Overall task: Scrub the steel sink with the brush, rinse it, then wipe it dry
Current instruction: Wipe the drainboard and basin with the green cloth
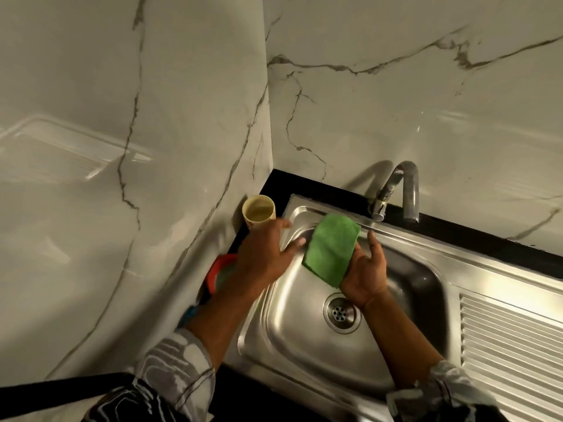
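The steel sink (292,336) fills the lower middle, with its drain (341,313) at the centre of the basin. My right hand (365,272) is above the basin, palm up, holding a folded green cloth (332,249) that stands up over the basin's back left part. My left hand (262,254) hovers over the sink's left rim with its fingers spread and holds nothing; its thumb tip is close to the cloth's left edge. No water runs from the tap (396,190). I cannot pick out a brush.
A paper cup (259,211) stands on the black counter (274,184) in the back left corner. A red-rimmed thing (219,266) lies partly hidden under my left forearm, with something blue (189,312) beside it. The ribbed drainboard (511,339) lies to the right. Marble walls close in at the back and left.
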